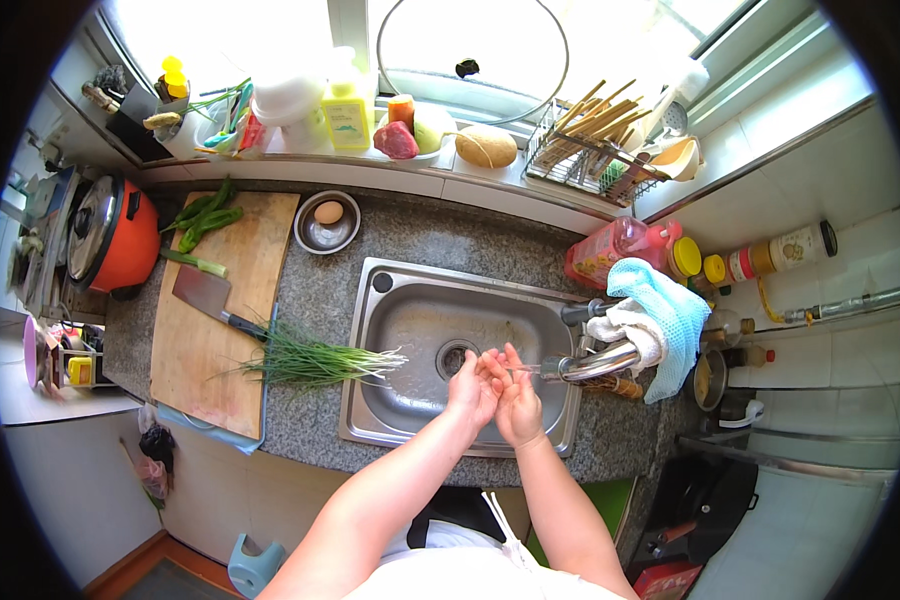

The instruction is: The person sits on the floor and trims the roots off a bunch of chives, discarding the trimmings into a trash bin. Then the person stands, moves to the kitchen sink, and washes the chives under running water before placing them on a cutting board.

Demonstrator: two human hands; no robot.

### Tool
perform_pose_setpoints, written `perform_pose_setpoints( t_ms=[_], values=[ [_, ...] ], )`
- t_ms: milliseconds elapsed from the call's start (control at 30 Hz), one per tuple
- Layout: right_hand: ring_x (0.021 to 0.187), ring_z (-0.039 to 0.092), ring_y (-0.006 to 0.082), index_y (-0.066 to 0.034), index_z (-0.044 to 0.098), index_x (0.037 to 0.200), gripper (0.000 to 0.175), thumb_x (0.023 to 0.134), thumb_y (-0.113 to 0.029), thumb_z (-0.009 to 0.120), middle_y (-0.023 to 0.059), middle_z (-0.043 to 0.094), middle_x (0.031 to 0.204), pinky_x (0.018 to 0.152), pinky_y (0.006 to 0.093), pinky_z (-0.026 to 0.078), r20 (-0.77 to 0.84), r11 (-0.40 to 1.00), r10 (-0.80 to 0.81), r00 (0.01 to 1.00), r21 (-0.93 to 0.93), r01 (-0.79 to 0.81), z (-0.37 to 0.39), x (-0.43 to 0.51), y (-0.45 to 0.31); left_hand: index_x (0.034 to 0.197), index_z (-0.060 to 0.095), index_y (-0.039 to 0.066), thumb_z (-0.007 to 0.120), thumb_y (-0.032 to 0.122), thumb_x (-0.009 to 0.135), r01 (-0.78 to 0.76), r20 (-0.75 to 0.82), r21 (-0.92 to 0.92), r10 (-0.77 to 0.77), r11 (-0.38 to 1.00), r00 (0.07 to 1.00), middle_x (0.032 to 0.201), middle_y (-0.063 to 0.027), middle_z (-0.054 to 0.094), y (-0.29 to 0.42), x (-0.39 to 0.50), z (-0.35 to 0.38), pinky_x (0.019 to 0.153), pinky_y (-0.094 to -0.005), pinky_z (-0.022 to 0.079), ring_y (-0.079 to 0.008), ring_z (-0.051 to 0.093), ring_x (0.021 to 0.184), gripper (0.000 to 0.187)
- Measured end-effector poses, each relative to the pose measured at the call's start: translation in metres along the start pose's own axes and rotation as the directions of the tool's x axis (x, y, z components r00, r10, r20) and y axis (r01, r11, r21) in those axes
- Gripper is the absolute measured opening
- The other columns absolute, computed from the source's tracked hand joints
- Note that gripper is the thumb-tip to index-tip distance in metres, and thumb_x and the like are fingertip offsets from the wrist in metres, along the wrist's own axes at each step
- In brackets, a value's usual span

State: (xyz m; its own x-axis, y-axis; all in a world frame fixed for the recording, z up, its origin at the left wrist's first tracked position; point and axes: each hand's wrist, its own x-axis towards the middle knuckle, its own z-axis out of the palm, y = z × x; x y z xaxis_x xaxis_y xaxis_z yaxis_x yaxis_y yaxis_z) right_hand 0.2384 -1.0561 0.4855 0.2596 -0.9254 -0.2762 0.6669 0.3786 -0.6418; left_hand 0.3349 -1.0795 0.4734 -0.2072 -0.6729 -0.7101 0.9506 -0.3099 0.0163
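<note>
Over the stainless steel sink (412, 322), my left hand (477, 391) and my right hand (519, 409) meet with palms turned up and fingers loosely curled. Water from the faucet (600, 363) runs onto the fingers of my right hand. I see nothing held in either hand. The drain (454, 358) lies just beyond my left fingertips. To the left, a bunch of green chives (307, 358) reaches from the wooden cutting board (210, 375) over the sink's rim, white root ends above the basin. A cleaver (202, 292) rests on the board, its handle partly under the chives.
Green peppers (208, 217) lie on the board's far end. Beside it stands a metal bowl (328, 244) with an egg (328, 213). A red cooker (124, 240) stands left. Cloths (656, 315) drape over the faucet. A pink bottle (607, 251) and a chopstick rack (589, 161) are behind.
</note>
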Motion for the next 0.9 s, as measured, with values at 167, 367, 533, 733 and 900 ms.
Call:
perform_pose_setpoints(
  t_ms=[167, 367, 533, 733, 900],
  values=[
    [0.132, 0.039, 0.0243, 0.0019, 0.041, 0.136, 0.056, 0.102, -0.038, 0.021, 0.0136, 0.046, 0.139, 0.112, 0.0357, 0.026, -0.028, 0.998, 0.061, 0.998, 0.027, -0.060, 0.000, 0.003, -0.003, 0.121, 0.051, 0.002, 0.050, 0.025, 0.098, -0.287, 0.253, 0.175, 0.239, 0.942, 0.937, 0.115, -0.0100, 0.060, -0.014, -0.016, 0.003, 0.080, -0.0261, 0.047, -0.0151, 0.058, 0.097, 0.033],
    [0.133, 0.037, 0.0223, 0.0024, 0.042, 0.136, 0.060, 0.102, -0.043, 0.023, 0.0110, 0.043, 0.142, 0.112, 0.0339, 0.025, -0.097, 0.991, 0.065, 0.993, -0.111, -0.076, -0.001, -0.004, 0.005, 0.101, 0.051, 0.003, 0.050, 0.017, 0.097, -0.469, 0.177, 0.404, 0.436, 0.785, 0.883, 0.081, -0.0035, 0.055, -0.025, -0.002, 0.011, 0.058, -0.0239, 0.045, -0.0106, 0.052, 0.066, 0.015],
    [0.136, 0.031, 0.0212, 0.0016, 0.038, 0.139, 0.061, 0.102, -0.043, 0.018, 0.0108, 0.037, 0.146, 0.113, 0.0331, 0.023, -0.139, 0.946, 0.014, 0.990, -0.320, -0.058, 0.007, -0.004, 0.006, 0.092, 0.051, 0.004, 0.044, 0.028, 0.099, -0.276, 0.045, 0.408, 0.282, 0.870, 0.958, 0.073, -0.0032, 0.052, -0.020, 0.009, 0.014, 0.058, -0.0249, 0.046, -0.0125, 0.052, 0.063, 0.026],
    [0.136, 0.032, 0.0219, 0.0014, 0.038, 0.139, 0.060, 0.102, -0.040, 0.013, 0.0104, 0.036, 0.146, 0.113, 0.0338, 0.023, -0.041, 0.983, 0.095, 0.995, -0.152, -0.101, 0.008, 0.011, -0.004, 0.106, 0.052, 0.001, 0.049, 0.029, 0.099, -0.576, 0.238, 0.567, 0.552, 0.589, 0.799, 0.084, -0.0039, 0.056, -0.029, 0.006, 0.013, 0.066, -0.0230, 0.048, -0.0101, 0.055, 0.077, 0.029],
    [0.135, 0.033, 0.0196, 0.0002, 0.039, 0.139, 0.056, 0.103, -0.041, 0.024, 0.0091, 0.037, 0.146, 0.111, 0.0342, 0.025, -0.125, 0.938, 0.068, 0.990, -0.329, -0.106, 0.017, 0.005, 0.003, 0.106, 0.054, 0.001, 0.042, 0.034, 0.101, -0.285, 0.123, 0.695, 0.282, 0.660, 0.952, 0.087, -0.0073, 0.060, -0.002, 0.017, 0.005, 0.067, -0.0241, 0.050, -0.0131, 0.059, 0.080, 0.036]
  ],
)
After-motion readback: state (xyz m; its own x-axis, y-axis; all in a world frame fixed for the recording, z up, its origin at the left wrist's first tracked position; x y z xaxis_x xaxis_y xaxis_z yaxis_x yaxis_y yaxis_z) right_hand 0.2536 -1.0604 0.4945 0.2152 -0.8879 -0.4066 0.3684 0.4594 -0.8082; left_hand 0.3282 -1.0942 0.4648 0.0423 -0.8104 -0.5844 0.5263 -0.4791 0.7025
